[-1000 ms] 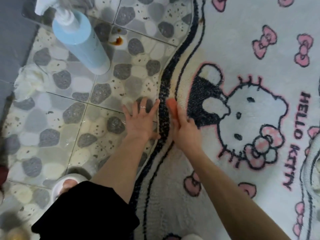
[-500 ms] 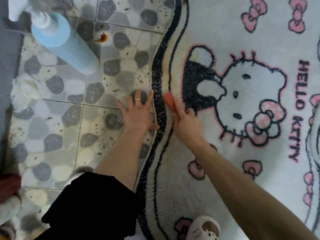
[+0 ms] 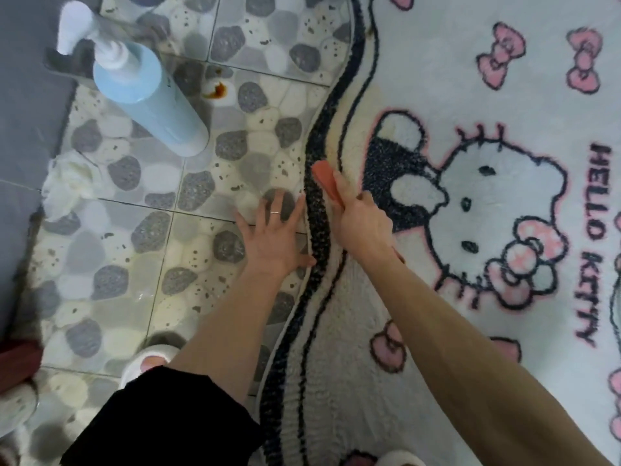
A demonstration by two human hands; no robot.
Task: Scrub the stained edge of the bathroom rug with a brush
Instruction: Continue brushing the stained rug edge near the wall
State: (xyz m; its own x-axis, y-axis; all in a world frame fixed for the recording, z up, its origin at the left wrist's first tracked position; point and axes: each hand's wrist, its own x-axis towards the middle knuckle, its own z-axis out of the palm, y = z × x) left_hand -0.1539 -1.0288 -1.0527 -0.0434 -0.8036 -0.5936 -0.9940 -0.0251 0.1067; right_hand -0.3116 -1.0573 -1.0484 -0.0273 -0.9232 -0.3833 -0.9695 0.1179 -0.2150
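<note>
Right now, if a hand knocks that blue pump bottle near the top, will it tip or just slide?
Likely tips: the blue pump bottle stands tall and narrow on a small base. Pushed low, it may slide instead, since the pebble-pattern tile floor looks glossy, perhaps wet. Its fill level is hidden, so weight is uncertain.

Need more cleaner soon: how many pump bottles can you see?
1. The blue pump bottle stands on the tiled floor at upper left, off the rug. Others may be out of frame.
</note>
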